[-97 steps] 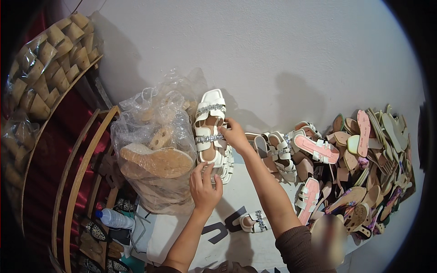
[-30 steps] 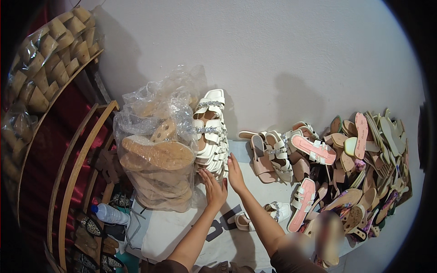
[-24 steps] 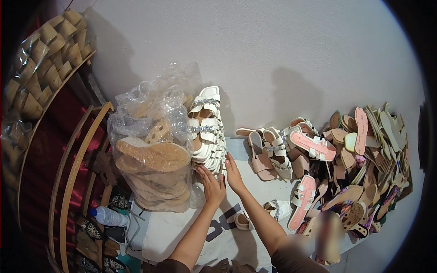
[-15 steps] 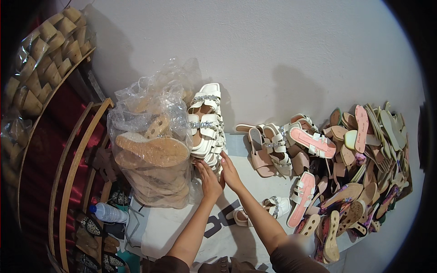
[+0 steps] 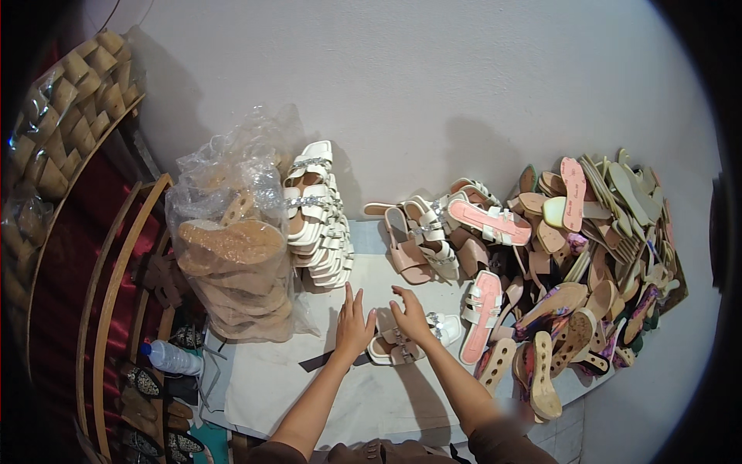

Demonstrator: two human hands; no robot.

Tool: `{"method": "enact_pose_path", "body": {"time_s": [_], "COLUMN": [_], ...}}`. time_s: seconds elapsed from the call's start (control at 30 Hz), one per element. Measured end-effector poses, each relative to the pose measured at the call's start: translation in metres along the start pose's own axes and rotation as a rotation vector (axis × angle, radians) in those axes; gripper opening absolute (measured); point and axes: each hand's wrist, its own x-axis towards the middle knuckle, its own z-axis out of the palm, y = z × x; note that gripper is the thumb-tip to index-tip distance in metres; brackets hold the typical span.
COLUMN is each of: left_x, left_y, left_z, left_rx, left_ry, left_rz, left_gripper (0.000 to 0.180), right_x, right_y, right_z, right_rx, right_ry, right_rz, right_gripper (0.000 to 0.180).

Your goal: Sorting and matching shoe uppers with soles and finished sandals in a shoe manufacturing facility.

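Observation:
A tall stack of white sandals (image 5: 328, 243) with jewelled straps stands against the wall, just beyond my fingertips. My left hand (image 5: 355, 326) is open below the stack, its fingers stretched toward it and nothing in its grasp. To the right, my right hand (image 5: 410, 313) is also open and bare, thumb and fingers apart. Beneath and beside that hand lie two more jewelled sandals, one brownish inside (image 5: 393, 348) and one white (image 5: 446, 329); the right forearm partly covers them. Whether the hand touches them I cannot tell.
A clear plastic bag (image 5: 232, 290) of tan wedge soles stands left of the stack. Several loose sandals (image 5: 410, 255) and a large heap of soles (image 5: 572, 309) fill the right side. Wooden racks (image 5: 116, 309) and a water bottle (image 5: 174, 358) are at the left.
Both hands have come away from the lower end of the sandal stack and drawn apart, the right one moving toward the two loose sandals. The whole view has shifted slightly.

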Motion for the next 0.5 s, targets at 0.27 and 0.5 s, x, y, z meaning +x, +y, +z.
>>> {"method": "enact_pose_path", "body": {"time_s": [0.27,0.5], "left_x": [0.043,0.086], "left_y": [0.013,0.012], "left_z": [0.059,0.106], "left_rx": [-0.084,0.041], "left_ry": [-0.154,-0.256], "left_rz": [-0.078,-0.194], "left_gripper": [0.054,0.062], "right_x": [0.052,0.092], "right_y": [0.053,0.09], "right_z": [-0.074,-0.094], "right_rx": [-0.46,-0.313], "right_ry": [0.411,0.175], "right_rz": [-0.036,0.055], "right_gripper": [0.058,0.065]}}
